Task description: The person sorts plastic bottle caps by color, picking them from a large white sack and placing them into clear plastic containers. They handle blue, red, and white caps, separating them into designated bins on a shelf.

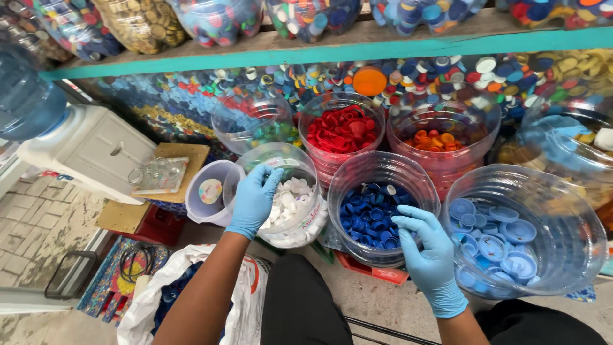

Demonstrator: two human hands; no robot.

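Both my hands wear light blue gloves. My left hand [254, 197] hangs over the rim of a clear tub of white bottle caps [295, 207], fingers loosely curled, and I cannot see anything in it. My right hand [429, 255] rests on the near rim of a clear tub of dark blue caps [369, 214], fingers spread toward the caps. To the right stands a bigger clear tub of large pale blue lids [504, 239].
Behind are tubs of red caps [343, 128], orange caps [434, 139] and green caps [255, 124]. A teal-edged shelf [332, 50] carries bags of mixed caps. A white sack [185, 294] lies by my left knee; a water dispenser [76, 144] stands left.
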